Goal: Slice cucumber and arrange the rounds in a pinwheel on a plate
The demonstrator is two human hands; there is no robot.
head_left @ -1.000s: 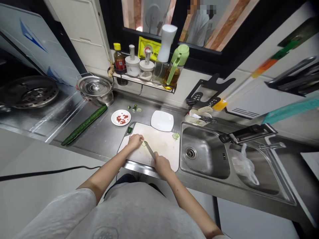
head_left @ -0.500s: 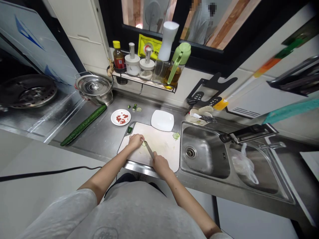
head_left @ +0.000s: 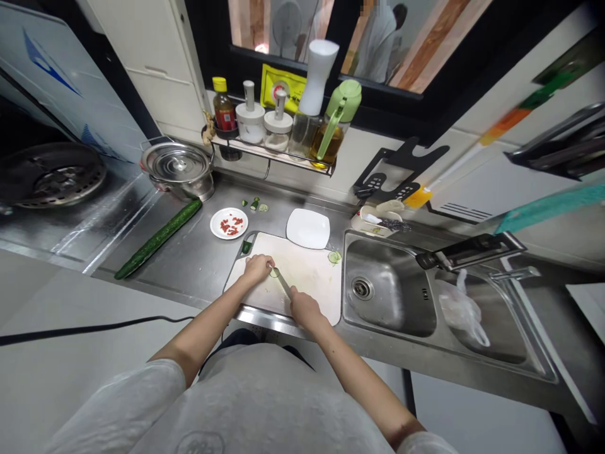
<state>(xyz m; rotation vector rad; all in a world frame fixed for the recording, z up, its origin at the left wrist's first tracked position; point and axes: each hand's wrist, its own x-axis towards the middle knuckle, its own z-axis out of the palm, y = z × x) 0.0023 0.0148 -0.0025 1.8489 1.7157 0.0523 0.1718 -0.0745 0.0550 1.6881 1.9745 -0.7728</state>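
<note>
My left hand (head_left: 258,267) is curled over a small piece of cucumber (head_left: 273,273) on the white cutting board (head_left: 312,277), fingers closed on it. Gripping the handle of a knife (head_left: 282,282), my right hand (head_left: 303,308) rests at the board's near edge, and the blade tip touches the cucumber piece. A few cucumber slices (head_left: 334,256) lie at the board's far right corner, and a dark green end piece (head_left: 246,246) sits at its far left corner.
A whole cucumber (head_left: 158,238) lies on the steel counter at left, near a lidded pot (head_left: 178,167). A small plate of red bits (head_left: 229,223) and a white square plate (head_left: 308,228) sit behind the board. A sink (head_left: 387,290) is to the right; a condiment rack (head_left: 274,151) stands at the back.
Both hands and the knife stay almost in place on the board; only the view shifts slightly.
</note>
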